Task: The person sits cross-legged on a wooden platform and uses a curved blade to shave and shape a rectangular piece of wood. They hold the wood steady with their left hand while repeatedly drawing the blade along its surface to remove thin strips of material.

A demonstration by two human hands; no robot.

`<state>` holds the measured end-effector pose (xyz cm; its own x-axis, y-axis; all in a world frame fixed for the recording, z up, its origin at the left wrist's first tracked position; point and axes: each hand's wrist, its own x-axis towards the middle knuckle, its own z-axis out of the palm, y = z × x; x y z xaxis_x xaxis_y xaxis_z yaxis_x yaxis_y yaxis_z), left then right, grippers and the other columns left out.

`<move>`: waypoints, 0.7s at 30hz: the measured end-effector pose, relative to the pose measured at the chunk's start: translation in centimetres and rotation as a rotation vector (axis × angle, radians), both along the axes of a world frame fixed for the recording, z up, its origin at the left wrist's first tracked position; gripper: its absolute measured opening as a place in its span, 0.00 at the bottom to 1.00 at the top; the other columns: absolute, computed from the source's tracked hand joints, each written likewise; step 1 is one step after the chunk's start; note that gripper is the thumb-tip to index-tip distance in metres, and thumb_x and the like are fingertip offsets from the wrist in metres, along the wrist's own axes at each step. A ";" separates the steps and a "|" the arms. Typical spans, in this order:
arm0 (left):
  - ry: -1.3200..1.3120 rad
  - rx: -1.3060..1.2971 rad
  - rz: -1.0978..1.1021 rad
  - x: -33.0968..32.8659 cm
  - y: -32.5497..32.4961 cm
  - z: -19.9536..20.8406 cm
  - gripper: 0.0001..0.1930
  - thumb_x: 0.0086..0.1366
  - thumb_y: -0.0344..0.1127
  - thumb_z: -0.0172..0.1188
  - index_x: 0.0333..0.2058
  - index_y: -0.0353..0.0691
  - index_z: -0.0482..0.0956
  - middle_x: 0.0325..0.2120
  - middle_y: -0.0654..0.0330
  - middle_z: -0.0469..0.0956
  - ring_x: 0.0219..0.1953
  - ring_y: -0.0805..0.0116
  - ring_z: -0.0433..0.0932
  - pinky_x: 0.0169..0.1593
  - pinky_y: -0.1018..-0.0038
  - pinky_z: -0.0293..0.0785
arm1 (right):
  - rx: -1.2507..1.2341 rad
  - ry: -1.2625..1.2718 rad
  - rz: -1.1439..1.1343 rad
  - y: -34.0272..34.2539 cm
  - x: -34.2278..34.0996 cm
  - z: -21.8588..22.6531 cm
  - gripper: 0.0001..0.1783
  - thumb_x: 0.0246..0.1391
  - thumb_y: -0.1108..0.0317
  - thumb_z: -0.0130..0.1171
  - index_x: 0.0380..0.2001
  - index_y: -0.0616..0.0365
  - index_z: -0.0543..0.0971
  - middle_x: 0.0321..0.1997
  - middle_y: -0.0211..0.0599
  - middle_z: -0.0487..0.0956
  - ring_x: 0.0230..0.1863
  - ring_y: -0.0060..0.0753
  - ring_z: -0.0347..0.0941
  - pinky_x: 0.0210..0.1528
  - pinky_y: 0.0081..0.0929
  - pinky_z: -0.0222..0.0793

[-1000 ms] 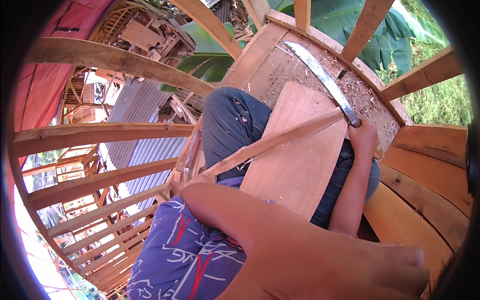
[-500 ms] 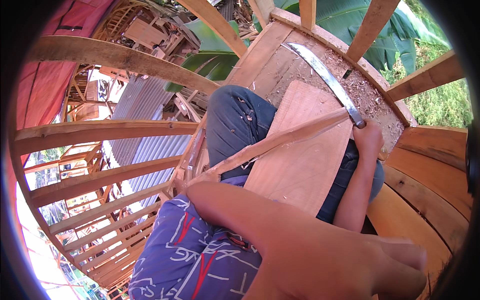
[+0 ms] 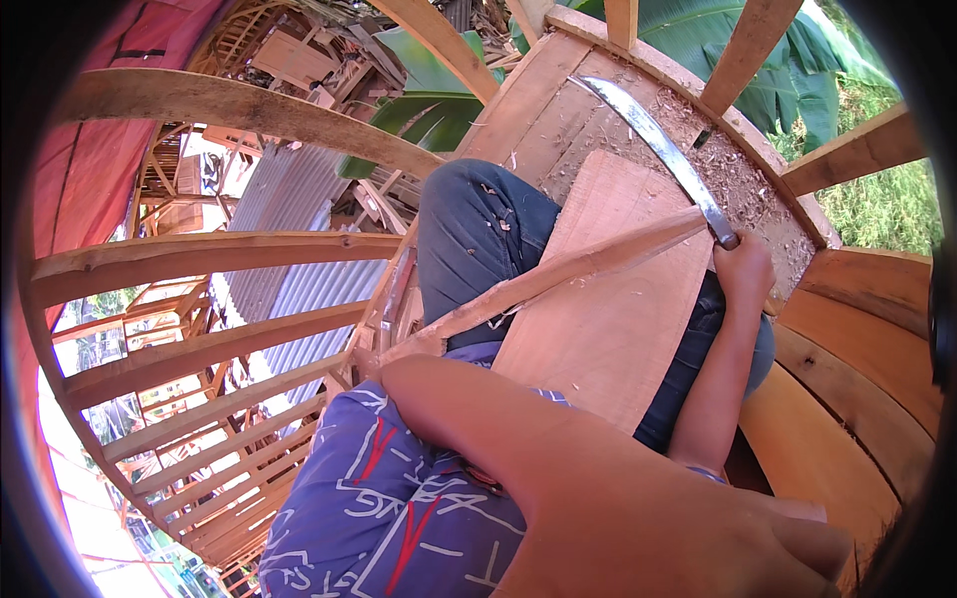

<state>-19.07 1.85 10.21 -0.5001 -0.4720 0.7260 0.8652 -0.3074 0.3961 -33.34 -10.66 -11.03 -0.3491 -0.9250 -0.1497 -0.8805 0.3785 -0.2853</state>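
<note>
My right hand (image 3: 746, 271) is closed around the grip of a curved machete (image 3: 653, 138). Its long bright blade points away to the far left, over the boards. Across my lap lies a wide flat wooden board (image 3: 598, 329), and a narrow wooden strip (image 3: 558, 274) rests slantwise over it, its far end beside the base of the blade. My left arm is bent, its elbow by the strip's near end. Large and close in the lower right, my left hand (image 3: 743, 533) has partly bent fingers; their tips and anything in them are hidden.
Wood shavings (image 3: 743, 184) litter the plank floor (image 3: 528, 115) ahead. Curved wooden ribs (image 3: 229, 254) rise on the left, and wide planks (image 3: 847, 399) form the right side. Beyond stand corrugated metal sheets (image 3: 269, 219), piled scrap timber (image 3: 344, 75) and large green leaves (image 3: 688, 40).
My left hand has shifted slightly downward at the lower right. The view has moved a little; the machete stays in my right hand, and the board and strip keep their places.
</note>
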 end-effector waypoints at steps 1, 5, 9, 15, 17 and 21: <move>-0.002 -0.002 -0.001 -0.1 0.0 0.1 0.33 0.58 0.72 0.45 0.25 0.42 0.71 0.30 0.56 0.69 0.37 0.56 0.65 0.43 0.61 0.57 | -0.007 -0.001 -0.003 0.0 0.0 0.2 0.15 0.42 0.60 0.61 0.36 0.50 0.83 0.33 0.47 0.81 0.39 0.51 0.78 0.41 0.44 0.73; 0.008 -0.006 -0.012 0.3 -0.8 -0.8 0.33 0.58 0.72 0.45 0.25 0.42 0.71 0.29 0.56 0.68 0.37 0.56 0.64 0.43 0.61 0.57 | 0.032 0.024 -0.007 -0.3 -0.5 -0.7 0.16 0.41 0.60 0.62 0.37 0.49 0.83 0.34 0.47 0.81 0.39 0.51 0.78 0.41 0.44 0.73; 0.004 -0.009 -0.014 0.2 0.1 -0.1 0.33 0.58 0.73 0.45 0.25 0.43 0.70 0.29 0.57 0.68 0.36 0.56 0.64 0.43 0.62 0.56 | 0.021 0.009 -0.003 -0.2 -0.4 -0.5 0.17 0.41 0.60 0.62 0.38 0.49 0.83 0.34 0.47 0.81 0.39 0.50 0.78 0.42 0.44 0.73; 0.001 -0.007 -0.017 0.2 0.1 -0.2 0.34 0.57 0.73 0.45 0.24 0.43 0.70 0.29 0.57 0.67 0.36 0.57 0.64 0.42 0.62 0.56 | -0.009 0.037 0.003 -0.2 -0.3 -0.6 0.16 0.42 0.60 0.62 0.37 0.50 0.83 0.33 0.47 0.81 0.39 0.50 0.78 0.41 0.44 0.73; -0.006 0.000 -0.008 0.2 0.0 -0.3 0.34 0.57 0.73 0.44 0.24 0.43 0.70 0.28 0.57 0.67 0.35 0.57 0.64 0.42 0.62 0.56 | 0.001 0.032 0.006 -0.1 -0.1 -0.3 0.16 0.43 0.61 0.61 0.37 0.50 0.83 0.33 0.46 0.81 0.39 0.50 0.78 0.41 0.44 0.73; -0.019 -0.010 0.004 0.4 -0.3 -0.3 0.34 0.57 0.74 0.44 0.24 0.43 0.69 0.28 0.58 0.67 0.35 0.57 0.64 0.41 0.62 0.56 | -0.001 -0.002 0.013 -0.2 0.1 0.2 0.15 0.43 0.61 0.61 0.37 0.49 0.83 0.34 0.46 0.81 0.39 0.51 0.78 0.41 0.44 0.73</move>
<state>-18.69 1.52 9.93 -0.5117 -0.4668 0.7213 0.8589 -0.2998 0.4153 -33.23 -10.84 -10.87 -0.3365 -0.9298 -0.1494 -0.8850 0.3664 -0.2871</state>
